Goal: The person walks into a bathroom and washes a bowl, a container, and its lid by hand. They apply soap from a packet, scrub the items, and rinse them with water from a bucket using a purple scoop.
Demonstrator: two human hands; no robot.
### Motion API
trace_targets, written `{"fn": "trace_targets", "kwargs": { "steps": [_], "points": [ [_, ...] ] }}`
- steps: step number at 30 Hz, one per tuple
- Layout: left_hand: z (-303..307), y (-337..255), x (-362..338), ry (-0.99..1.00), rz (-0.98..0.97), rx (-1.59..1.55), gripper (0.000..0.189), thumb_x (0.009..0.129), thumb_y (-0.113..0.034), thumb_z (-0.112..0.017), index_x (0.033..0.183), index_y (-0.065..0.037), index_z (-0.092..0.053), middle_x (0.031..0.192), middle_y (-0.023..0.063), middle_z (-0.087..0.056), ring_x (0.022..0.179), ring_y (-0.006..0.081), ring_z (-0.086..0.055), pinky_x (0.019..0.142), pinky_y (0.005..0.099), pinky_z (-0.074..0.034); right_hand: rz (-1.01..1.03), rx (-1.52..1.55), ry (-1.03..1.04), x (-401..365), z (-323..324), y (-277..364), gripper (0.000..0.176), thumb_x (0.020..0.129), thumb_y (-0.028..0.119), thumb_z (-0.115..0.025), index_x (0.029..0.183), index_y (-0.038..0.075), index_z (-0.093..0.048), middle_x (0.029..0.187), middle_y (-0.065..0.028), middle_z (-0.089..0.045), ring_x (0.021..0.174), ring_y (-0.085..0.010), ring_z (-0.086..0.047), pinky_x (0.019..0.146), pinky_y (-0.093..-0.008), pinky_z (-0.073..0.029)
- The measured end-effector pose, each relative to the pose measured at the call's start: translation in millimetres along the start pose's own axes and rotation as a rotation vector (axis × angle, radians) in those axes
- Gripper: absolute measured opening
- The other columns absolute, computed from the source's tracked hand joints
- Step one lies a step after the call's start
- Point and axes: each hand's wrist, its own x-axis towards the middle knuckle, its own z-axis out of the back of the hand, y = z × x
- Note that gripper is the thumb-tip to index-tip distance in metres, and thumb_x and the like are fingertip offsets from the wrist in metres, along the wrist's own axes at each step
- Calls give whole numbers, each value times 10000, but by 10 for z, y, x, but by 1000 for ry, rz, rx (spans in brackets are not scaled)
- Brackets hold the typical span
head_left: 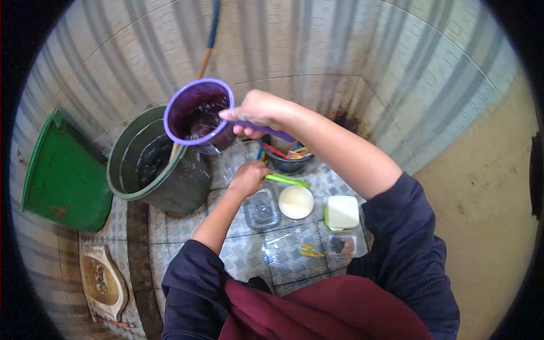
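My right hand is closed round the handle of a purple dipper, tilted with water in it, and water runs off its lower side. Below it, my left hand holds a bright green utensil, whose shape at the hand's end is hidden. A clear container and a round white bowl are on the tiles under the left hand. A black basin with a red item and other small things is partly behind my right forearm.
A dark green bucket of water stands at the left, beside a green lid. A squat toilet is at lower left. To the right sit a white-topped container and a clear box; yellow pieces lie on the floor.
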Motion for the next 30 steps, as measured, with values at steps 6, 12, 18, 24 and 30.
{"fn": "trace_targets", "kwargs": {
  "steps": [6,12,18,24,30],
  "points": [
    [-879,-387,553,183,328,-342,314,686,-190,-550,986,-97,-558,968,150,-565,947,311,-511,805,387,-397,174,-832,-572,-906,373,-1145,273,650,257,-665,657,-9,-602,669,-145,-597,638,-266,-597,584,-348,-475],
    [-1326,-720,1087,66,624,-583,490,756,-372,-535,1169,-124,-446,1121,115,-505,1016,251,-478,862,339,-353,-101,-829,-744,-1268,565,-1728,274,597,259,-696,622,0,-607,644,-176,-583,652,-310,-588,602,-381,-470],
    [-1569,-899,1426,-168,585,-1201,518,784,-497,-417,1148,-131,-456,1047,48,-543,1000,226,-491,825,355,-380,-210,-790,-865,-1383,735,-1941,246,596,245,-696,621,15,-612,638,-169,-585,635,-302,-591,598,-376,-473],
    [-1610,-740,1615,-152,1130,-1780,251,863,-200,-341,1019,-83,-499,982,74,-561,902,213,-543,762,406,-450,-287,-718,-870,-1457,900,-2034,242,606,248,-689,644,19,-619,674,-170,-593,671,-301,-592,624,-374,-474],
    [-1349,-807,1553,-168,1385,-1677,272,814,-152,-405,1057,-36,-443,980,102,-545,862,276,-554,744,467,-450,-382,-720,-878,-1392,971,-2247,223,617,229,-675,668,18,-623,701,-173,-596,690,-306,-591,640,-377,-473]
  ]
}}
